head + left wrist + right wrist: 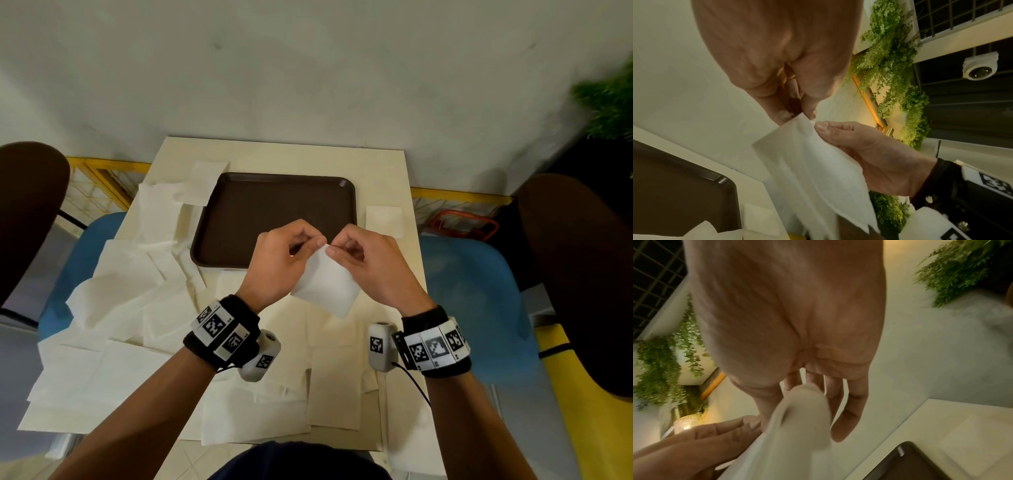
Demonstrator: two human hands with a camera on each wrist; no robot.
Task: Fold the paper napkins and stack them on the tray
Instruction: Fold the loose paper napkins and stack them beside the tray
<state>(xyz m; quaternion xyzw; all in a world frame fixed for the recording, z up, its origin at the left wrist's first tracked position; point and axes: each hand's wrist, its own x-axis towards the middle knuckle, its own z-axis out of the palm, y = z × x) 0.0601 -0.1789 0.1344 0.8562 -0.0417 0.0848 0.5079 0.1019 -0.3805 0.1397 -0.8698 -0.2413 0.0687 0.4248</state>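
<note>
- Head view gives me the whole table (387, 171), pale, with unfolded napkins (113, 308) strewn over its left and near parts, well short of folded.
- I see the brown tray (274, 205) at the far middle, bare; nothing is stacked on it yet, so I judge we are early in the job.
- One small folded-looking napkin (383, 221) lies just right of the tray, another (205, 181) by its far-left corner, both on the table.
- My left hand (281, 263) and right hand (373, 267) meet over the tray's near edge, lifted off the table.
- Between them hangs the napkin in work (325, 287), a small white square dangling corner-down.
- Fingers now: thumb and forefinger of each hand pinch its top corner, tips nearly touching; the right hand's other fingers hang loosely spread in the right wrist view.
- I read this as squaring or separating layers at that corner, mid-fold.
- Next move, as I judge it: keep the corners matched, crease it flat, then lay it on the tray.
</note>
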